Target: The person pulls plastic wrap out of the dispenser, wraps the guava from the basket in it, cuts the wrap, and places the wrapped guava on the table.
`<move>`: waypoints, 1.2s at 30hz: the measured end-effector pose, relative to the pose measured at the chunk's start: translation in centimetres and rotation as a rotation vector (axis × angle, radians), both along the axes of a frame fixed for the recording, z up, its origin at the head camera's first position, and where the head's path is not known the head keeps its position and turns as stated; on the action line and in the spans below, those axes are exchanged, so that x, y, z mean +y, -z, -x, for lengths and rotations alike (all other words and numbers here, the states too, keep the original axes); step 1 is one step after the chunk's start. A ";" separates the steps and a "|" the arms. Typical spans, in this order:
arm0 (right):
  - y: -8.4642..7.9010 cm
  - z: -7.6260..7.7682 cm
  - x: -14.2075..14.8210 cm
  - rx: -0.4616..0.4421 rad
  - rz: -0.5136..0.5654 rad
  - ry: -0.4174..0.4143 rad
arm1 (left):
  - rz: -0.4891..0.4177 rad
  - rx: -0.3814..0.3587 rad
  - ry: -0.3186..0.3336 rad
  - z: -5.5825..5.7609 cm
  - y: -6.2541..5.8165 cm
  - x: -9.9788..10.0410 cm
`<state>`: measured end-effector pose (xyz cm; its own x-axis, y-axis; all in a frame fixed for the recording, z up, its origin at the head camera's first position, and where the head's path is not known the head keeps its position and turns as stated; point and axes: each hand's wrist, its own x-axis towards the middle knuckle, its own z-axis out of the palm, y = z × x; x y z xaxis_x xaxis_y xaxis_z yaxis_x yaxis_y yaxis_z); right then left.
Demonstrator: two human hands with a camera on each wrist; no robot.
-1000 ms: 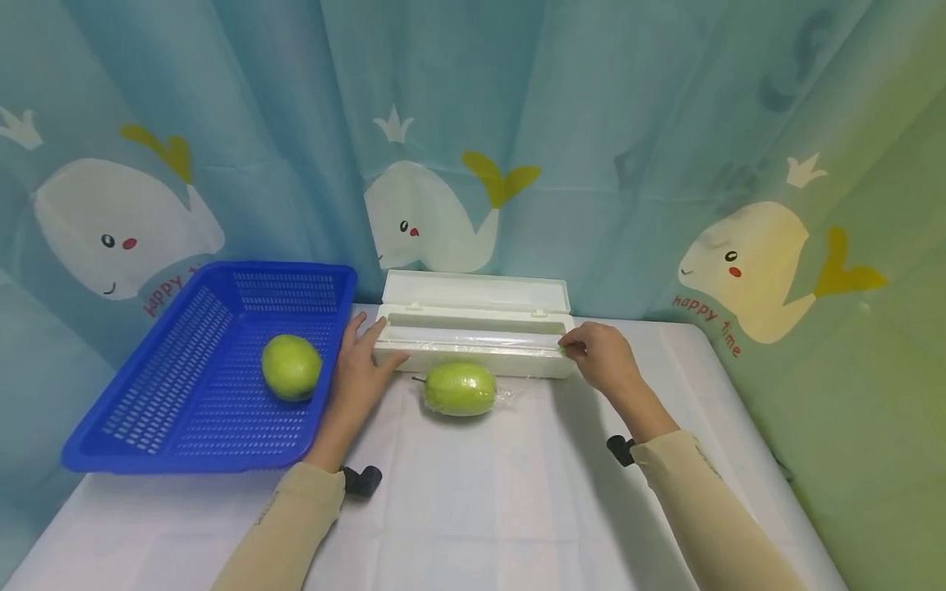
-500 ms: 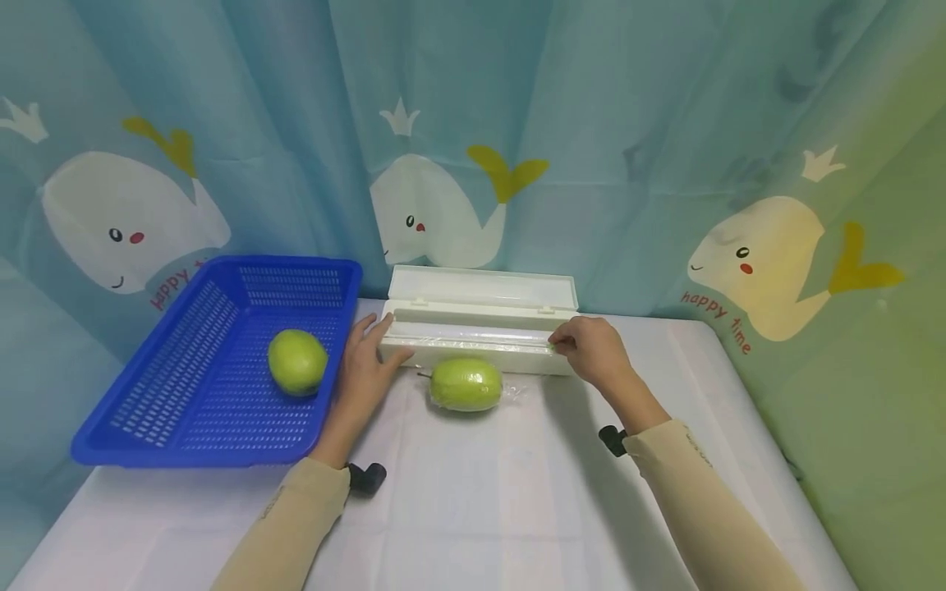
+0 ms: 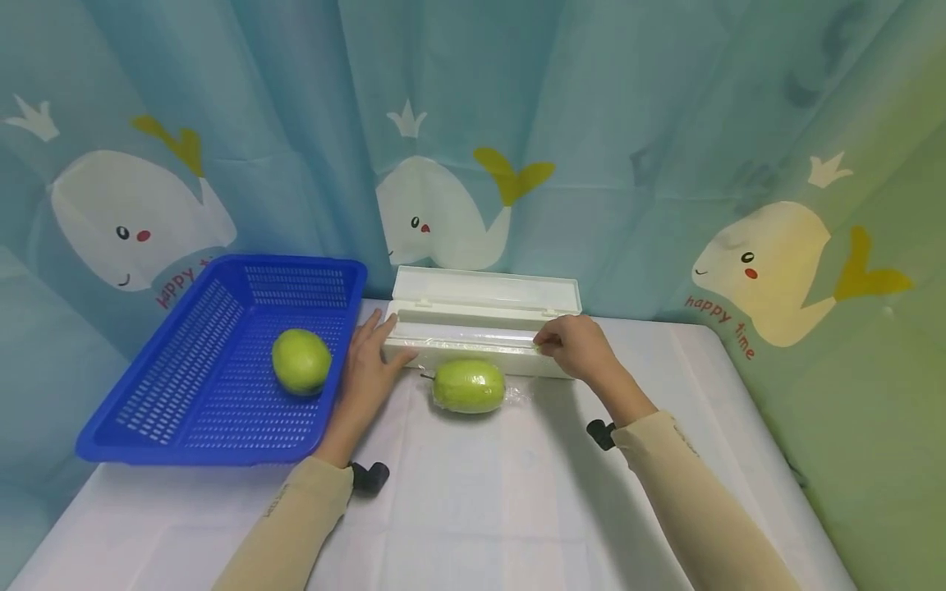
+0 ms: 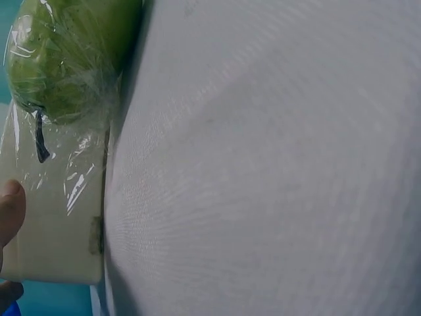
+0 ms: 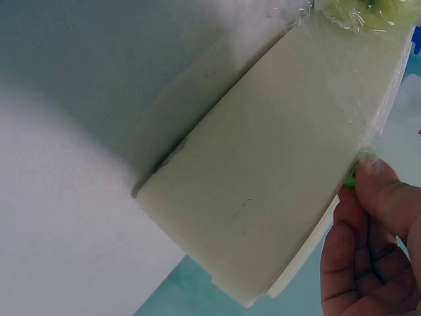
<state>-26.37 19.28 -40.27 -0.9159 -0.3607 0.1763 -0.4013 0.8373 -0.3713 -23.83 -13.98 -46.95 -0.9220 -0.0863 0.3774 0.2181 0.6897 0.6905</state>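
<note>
A white cling film dispenser box (image 3: pixel 480 359) stands with its lid raised, a roll (image 3: pixel 461 332) of film inside. My left hand (image 3: pixel 365 369) rests at the box's left end, fingers spread, with the thumb (image 4: pixel 10 210) against its front face. At the front edge, toward the right, my right hand (image 3: pixel 580 349) pinches a small green slide cutter (image 5: pixel 351 176) between thumb and finger. A green fruit (image 3: pixel 469 386) with a dark stem (image 4: pixel 41 137) lies before the box, wrapped in clear film. Film also stretches from the fruit over the box front.
A blue plastic basket (image 3: pixel 214 455) stands at the left, close beside my left hand, with an unwrapped green fruit (image 3: pixel 301 362) in it. Behind the table hangs a blue curtain (image 3: pixel 606 123) with whale prints. A white cloth (image 3: pixel 473 501) covers the table.
My right hand has slid left along the dispenser's front edge with the slide cutter. The left hand stays at the box's left end. The whole head view has shifted slightly.
</note>
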 end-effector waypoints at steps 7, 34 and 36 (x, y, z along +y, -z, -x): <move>-0.1 0.2 -0.6 -0.021 0.014 -0.013 | -0.001 0.013 0.002 0.0 -0.2 0.1; 0.2 0.4 -3.4 -0.017 -0.010 -0.031 | 0.030 0.011 -0.006 0.1 -0.3 0.5; 0.2 0.3 -3.6 -0.012 -0.009 -0.032 | 0.041 0.013 -0.004 0.1 -0.4 0.4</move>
